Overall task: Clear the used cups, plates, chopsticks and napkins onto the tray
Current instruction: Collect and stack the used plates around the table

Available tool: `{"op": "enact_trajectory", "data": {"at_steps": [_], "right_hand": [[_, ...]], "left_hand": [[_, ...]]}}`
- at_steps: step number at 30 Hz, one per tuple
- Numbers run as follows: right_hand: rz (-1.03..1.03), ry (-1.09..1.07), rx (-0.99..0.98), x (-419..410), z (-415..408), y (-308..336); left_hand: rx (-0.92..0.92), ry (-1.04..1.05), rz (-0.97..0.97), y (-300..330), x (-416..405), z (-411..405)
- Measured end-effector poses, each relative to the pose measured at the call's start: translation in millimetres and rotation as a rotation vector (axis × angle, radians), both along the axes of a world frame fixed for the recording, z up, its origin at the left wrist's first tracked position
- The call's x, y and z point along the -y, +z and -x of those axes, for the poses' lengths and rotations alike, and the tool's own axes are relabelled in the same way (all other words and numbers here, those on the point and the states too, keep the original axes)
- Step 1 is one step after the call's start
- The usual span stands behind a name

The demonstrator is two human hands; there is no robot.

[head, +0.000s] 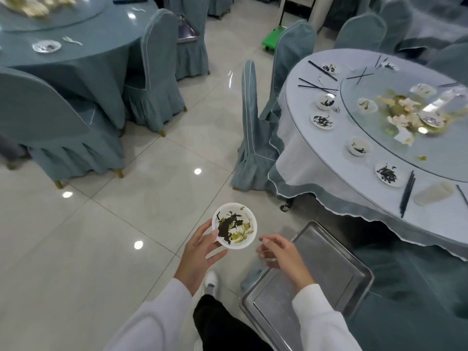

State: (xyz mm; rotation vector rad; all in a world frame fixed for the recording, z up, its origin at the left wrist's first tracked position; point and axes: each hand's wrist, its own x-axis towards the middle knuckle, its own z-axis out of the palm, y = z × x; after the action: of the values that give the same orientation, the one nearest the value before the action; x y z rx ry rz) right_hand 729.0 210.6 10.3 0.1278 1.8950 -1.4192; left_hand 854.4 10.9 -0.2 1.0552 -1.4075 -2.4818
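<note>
Gripping dirty plate (pixel 234 226), left hand (pixel 200 245), beside tray (pixel 316 282)

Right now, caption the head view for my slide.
Left hand holds a dirty bowl beside the empty metal tray.

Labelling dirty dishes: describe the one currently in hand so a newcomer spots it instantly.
Start at the rectangular steel tray at bottom right. Just left of it, above the pale floor tiles, the left hand holds a small round white dish smeared with dark green scraps. Every other dirty dish sits on a table.
</note>
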Motion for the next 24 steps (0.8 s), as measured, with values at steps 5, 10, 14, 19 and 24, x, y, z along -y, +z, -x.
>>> {"op": "enact_trajectory", "data": {"at_steps": [5,10,14,19,24], "right_hand": [[0.061,-0.137,-0.009,37,53,-10],[0.107,-0.265,-0.022,75,110,-10],[0.129,-0.341,-0.068,82,145,0],[0.165,-0.494,-0.102,67,165,8],[0.129,-0.622,-0.083,48,183,2]], "left_hand": [[-0.001,-0.079,0.026,6,35,64],[0.009,-0.198,0.082,21,70,135],[0.000,-0.278,0.102,28,82,190],[0.006,-0.419,0.092,26,78,248],[0.020,-0.568,0.107,16,57,304]]}}
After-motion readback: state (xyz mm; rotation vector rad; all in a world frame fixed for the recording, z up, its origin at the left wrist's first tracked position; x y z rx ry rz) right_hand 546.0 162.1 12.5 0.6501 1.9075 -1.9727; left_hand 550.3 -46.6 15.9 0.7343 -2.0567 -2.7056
